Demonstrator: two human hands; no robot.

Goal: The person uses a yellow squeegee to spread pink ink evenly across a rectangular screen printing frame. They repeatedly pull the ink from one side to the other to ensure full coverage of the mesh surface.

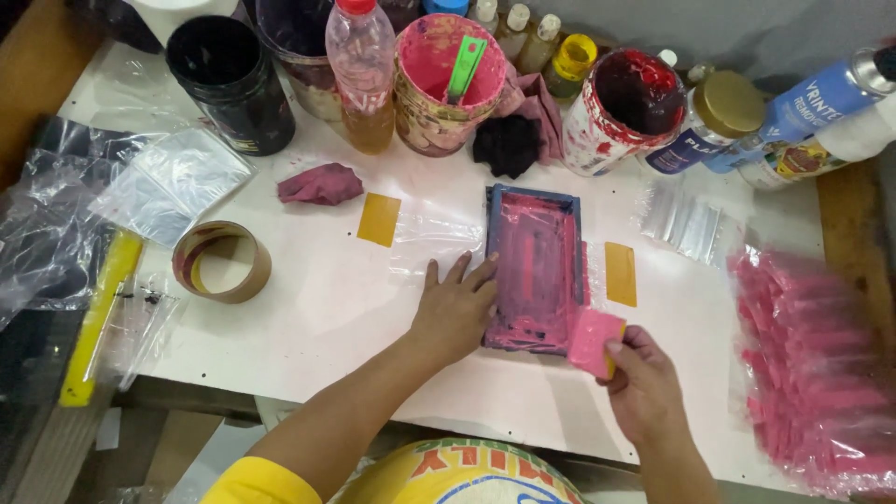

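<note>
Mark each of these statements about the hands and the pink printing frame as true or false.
1. The left hand rests flat against the small ink-smeared rectangular screen frame. True.
2. The right hand holds a green stick. False: it holds a pink-coated flat squeegee; the green stick stands in the pink-stained pot.
3. The brown cardboard tape roll lies right of the frame. False: left.
4. A pile of pink-printed plastic sleeves lies at the right. True.

My left hand (455,313) lies flat, fingers spread and pointing forward, forearm stretched out. My right hand (642,383) is curled in a pinch, thumb up.
</note>
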